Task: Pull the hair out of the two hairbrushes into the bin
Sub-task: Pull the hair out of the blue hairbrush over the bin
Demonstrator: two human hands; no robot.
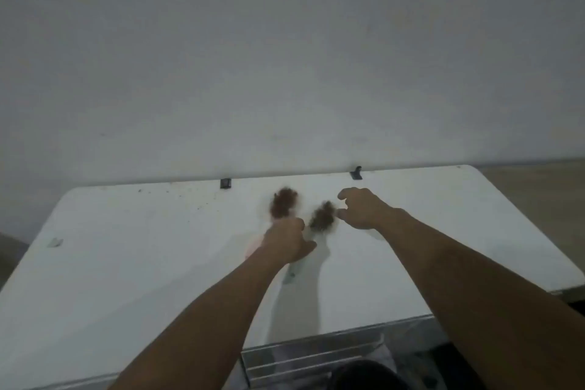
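On the white table [126, 263], the left hand [286, 242] grips a hair-clogged brush [284, 206], the right hand [364, 209] hangs half-curled and empty beside a second brush [322, 216], and the bin [316, 355] below shows blurred contents.

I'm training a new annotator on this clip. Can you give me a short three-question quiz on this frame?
1. True or false: the right hand is closed around a brush handle.
2. How many brown hair clumps lie on the table? A) one B) two C) four
3. Which hand rests on the brush below the left clump?

Key:
1. False. Its fingers are loosely curled and apart, just right of the right clump, holding nothing.
2. B.
3. The left hand. Blur hides whether its grip has closed on the handle.
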